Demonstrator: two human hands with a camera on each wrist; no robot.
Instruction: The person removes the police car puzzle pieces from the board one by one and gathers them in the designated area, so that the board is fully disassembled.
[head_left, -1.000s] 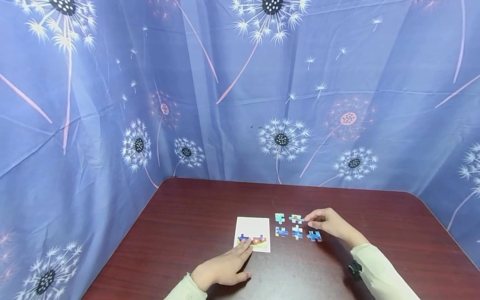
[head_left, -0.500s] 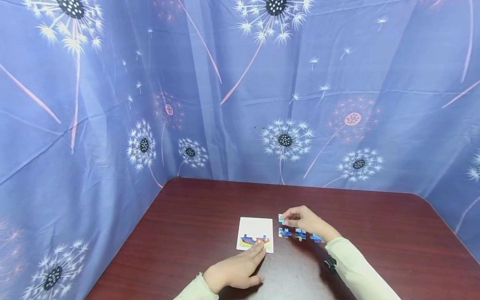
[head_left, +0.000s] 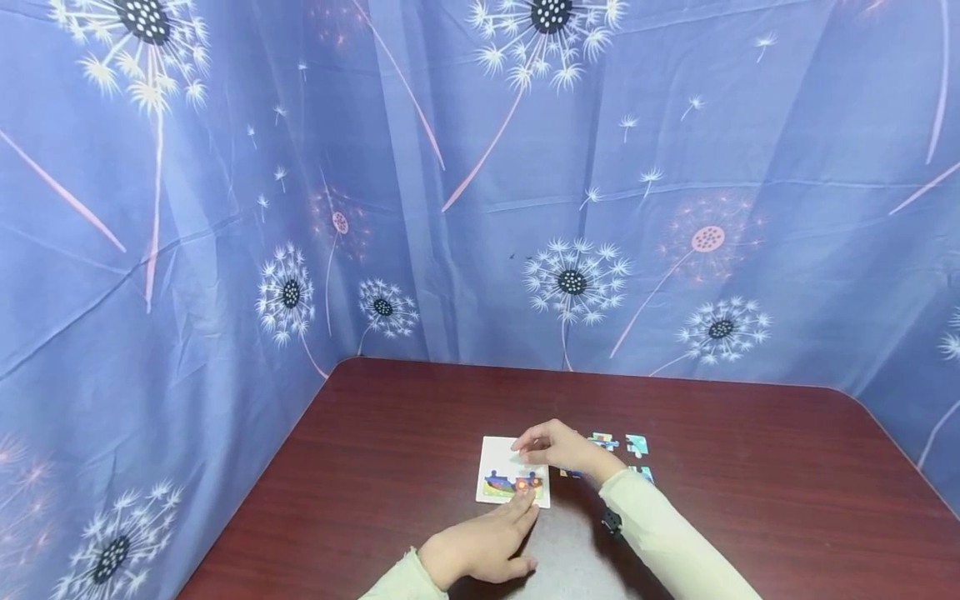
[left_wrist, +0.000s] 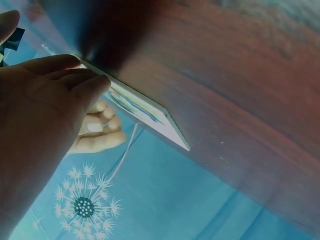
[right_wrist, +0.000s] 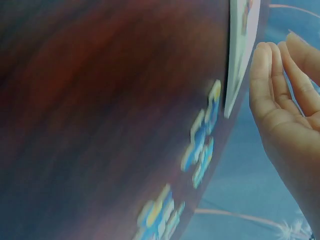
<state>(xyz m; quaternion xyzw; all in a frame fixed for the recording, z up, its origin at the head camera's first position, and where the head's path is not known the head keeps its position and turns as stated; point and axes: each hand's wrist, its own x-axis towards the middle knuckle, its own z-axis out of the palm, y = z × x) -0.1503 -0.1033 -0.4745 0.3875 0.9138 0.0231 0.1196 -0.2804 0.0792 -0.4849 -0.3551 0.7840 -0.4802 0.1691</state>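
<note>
A white puzzle board (head_left: 495, 451) lies on the table, its near part filled by joined jigsaw pieces (head_left: 498, 483) showing a colourful picture. My left hand (head_left: 483, 546) lies palm down with its fingertips on the board's near edge, fingers straight. Over the board's far right part, my right hand (head_left: 566, 450) brings thumb and fingers together in a pinch on a puzzle piece, almost wholly hidden by the fingers. In the right wrist view the right hand (right_wrist: 287, 100) has bent fingers beside the board (right_wrist: 240, 60).
Several loose puzzle pieces (head_left: 602, 440) lie right of the board, some hidden under the right forearm. They show as small blue and yellow shapes (right_wrist: 200, 140) in the right wrist view. A dandelion-patterned blue curtain (head_left: 480, 283) hangs behind the dark red table (head_left: 405, 433).
My right hand has moved left from the loose pieces to above the board, and the far left loose piece has gone from its place. The left hand stays at the board.
</note>
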